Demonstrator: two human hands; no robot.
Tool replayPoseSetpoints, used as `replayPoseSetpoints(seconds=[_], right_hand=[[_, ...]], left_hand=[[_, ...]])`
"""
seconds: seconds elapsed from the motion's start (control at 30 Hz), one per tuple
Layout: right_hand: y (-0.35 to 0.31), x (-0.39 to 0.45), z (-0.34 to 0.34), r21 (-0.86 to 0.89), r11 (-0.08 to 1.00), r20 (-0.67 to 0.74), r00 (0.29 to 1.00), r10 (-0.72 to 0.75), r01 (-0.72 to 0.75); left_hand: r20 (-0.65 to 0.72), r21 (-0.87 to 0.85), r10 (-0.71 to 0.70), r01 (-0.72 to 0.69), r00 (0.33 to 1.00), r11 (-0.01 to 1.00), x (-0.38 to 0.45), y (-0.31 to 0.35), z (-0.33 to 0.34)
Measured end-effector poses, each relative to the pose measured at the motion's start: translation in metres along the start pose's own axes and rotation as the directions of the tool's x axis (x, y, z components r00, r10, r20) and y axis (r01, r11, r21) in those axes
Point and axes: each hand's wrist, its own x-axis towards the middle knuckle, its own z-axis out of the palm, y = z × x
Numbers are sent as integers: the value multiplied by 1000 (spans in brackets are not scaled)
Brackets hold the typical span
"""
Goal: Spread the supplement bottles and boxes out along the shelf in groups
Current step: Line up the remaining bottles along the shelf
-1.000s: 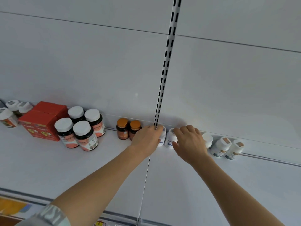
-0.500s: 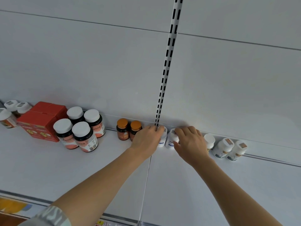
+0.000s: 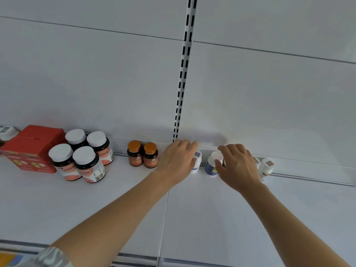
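Two white bottles at the far wall are half hidden: left hand [image 3: 178, 160] covers one [image 3: 196, 162], right hand [image 3: 238, 166] pinches the blue-labelled one [image 3: 212, 164].

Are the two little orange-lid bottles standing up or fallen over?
Standing up. Both orange-lid bottles sit upright on the shelf, lids on top, side by side.

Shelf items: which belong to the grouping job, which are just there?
Job: red boxes, white-capped dark bottles, orange-capped bottles, small white bottles, left hand, right hand.
Not job: slotted upright, shelf.
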Motion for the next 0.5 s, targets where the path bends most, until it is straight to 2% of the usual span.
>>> replayPoseSetpoints(seconds=[0.23, 0.5], right_hand=[[44, -19, -8, -12, 1000, 58, 998, 9, -9], [71, -19, -1, 21, 996, 124, 989, -83, 81]], left_hand=[[-6, -1, 126, -126, 992, 992, 19, 46, 23], [83, 125, -2, -9, 997, 992, 32, 66, 48]])
